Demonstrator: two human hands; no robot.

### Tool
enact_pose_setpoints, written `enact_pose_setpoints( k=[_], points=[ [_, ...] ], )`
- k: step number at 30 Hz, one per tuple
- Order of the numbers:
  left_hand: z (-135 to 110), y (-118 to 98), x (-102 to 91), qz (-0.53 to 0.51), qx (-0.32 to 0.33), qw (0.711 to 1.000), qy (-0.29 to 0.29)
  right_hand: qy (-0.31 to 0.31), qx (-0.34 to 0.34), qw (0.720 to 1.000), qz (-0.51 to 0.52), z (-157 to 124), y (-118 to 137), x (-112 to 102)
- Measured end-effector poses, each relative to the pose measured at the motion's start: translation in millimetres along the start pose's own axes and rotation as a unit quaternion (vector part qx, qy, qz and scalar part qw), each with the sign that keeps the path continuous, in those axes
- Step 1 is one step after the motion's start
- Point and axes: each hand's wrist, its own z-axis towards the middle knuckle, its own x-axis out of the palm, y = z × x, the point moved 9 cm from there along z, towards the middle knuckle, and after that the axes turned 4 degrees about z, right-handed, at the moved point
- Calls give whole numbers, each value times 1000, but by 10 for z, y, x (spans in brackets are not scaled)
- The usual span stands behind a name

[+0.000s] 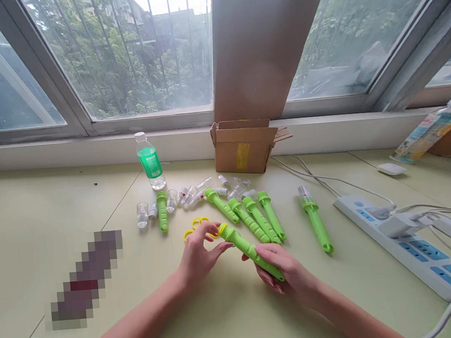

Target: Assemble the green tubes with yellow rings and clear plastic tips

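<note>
My right hand [284,271] is closed around the lower end of a green plastic tube [247,249] that lies tilted just above the table. My left hand [201,254] pinches a yellow ring [221,229] at the tube's upper, threaded end. More yellow rings [194,227] lie just behind my left hand. Several other green tubes [252,216] lie side by side behind my hands. One green tube with a clear cap [315,222] lies apart to the right, and one more [162,211] to the left. Several clear plastic caps [188,197] are scattered behind them.
A water bottle with a green label [150,162] and an open cardboard box [243,145] stand near the window sill. A white power strip [407,243] with cables lies at the right. A blurred patch [86,279] covers something at the left.
</note>
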Motion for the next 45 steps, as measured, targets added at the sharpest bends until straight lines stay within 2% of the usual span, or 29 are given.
enact_pose_setpoints(
  k=[45],
  points=[
    [3, 8, 3, -10, -8, 1000, 2, -10, 5, 1000, -14, -10, 18, 3]
  ],
)
